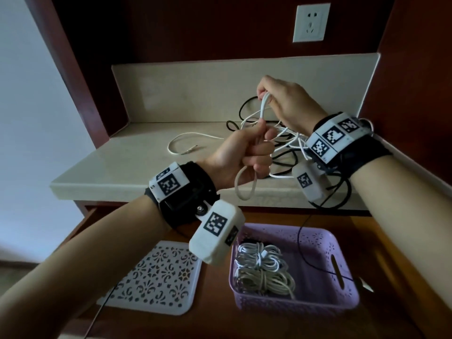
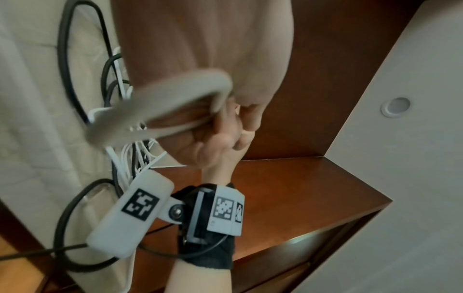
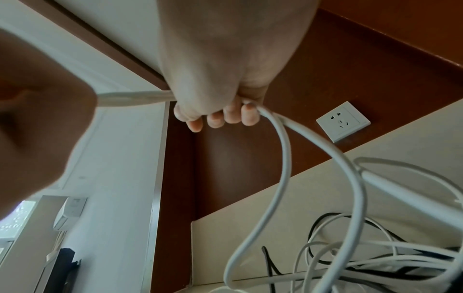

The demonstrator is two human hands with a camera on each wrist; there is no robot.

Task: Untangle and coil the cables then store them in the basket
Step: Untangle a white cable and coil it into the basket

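Nearest the camera, on a dark wooden table (image 1: 274,324), a white patterned lid (image 1: 156,277) lies left of a purple basket (image 1: 318,299) holding coiled white bundles (image 1: 263,269). Above and behind, a pale stone shelf (image 1: 117,172) sits in a red-brown wooden niche, with a white wall at far left and a wall socket (image 1: 311,22) on the back panel. A loose white cable end (image 1: 186,145) lies on the shelf's left part. The left hand (image 1: 241,155) is closed around a white cable (image 1: 264,104), a loop hanging below its fist. The right hand (image 1: 286,101), higher, grips the same cable's upper bend. A tangle (image 1: 288,140) of white and black cables rests on the shelf beneath the hands.
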